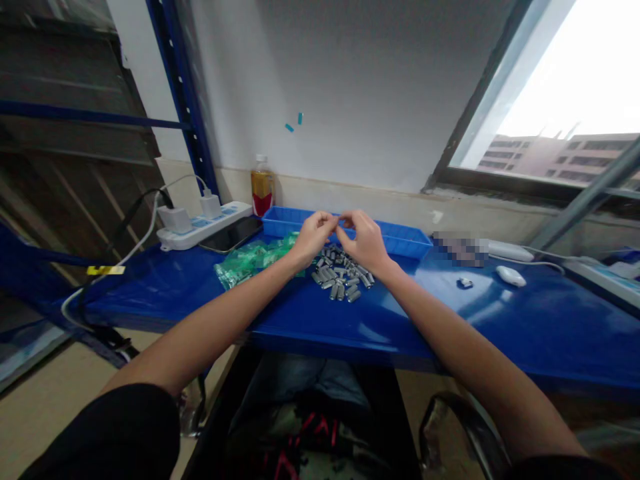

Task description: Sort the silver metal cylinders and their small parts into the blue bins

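Note:
My left hand (pixel 316 235) and my right hand (pixel 364 239) meet at their fingertips above the table, in front of a blue tray (pixel 407 241). Both are closed in a pinch; whatever sits between the fingers is too small or hidden to make out. Below them lies a loose pile of small silvery metal cylinders (pixel 341 277). Left of the pile, partly behind my left wrist, are green-tinted clear plastic bags (pixel 245 263) with small parts in them. My hands cover part of the tray.
A bottle of amber drink (pixel 262 187), a dark phone (pixel 233 235) and a white power strip (pixel 200 227) with plugs stand at the back left. On the right lie a white case (pixel 511 276), a small metallic item (pixel 465 283) and another power strip (pixel 607 280) with cables.

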### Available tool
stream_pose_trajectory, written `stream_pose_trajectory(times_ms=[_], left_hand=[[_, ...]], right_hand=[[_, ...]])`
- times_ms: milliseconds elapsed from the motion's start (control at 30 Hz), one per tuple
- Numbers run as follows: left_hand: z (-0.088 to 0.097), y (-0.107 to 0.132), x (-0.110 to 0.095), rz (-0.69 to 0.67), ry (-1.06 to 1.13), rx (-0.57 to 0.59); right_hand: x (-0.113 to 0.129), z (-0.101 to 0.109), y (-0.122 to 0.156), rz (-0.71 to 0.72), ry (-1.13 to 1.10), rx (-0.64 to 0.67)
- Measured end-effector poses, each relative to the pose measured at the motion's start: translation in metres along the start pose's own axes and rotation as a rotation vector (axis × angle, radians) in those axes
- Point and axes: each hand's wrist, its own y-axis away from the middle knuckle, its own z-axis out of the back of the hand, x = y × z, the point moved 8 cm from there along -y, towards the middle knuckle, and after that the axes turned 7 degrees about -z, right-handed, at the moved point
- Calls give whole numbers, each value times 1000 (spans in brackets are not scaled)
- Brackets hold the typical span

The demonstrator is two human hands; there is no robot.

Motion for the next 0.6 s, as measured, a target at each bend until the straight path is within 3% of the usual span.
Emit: stream_pose_trajectory(times_ms=[467,600], left_hand=[[-15,9,4,128,418,43],[-17,8,4,142,410,80]], right_hand=[[-2,3,7,-54,-78,-33],[0,6,8,-34,-66,-44]])
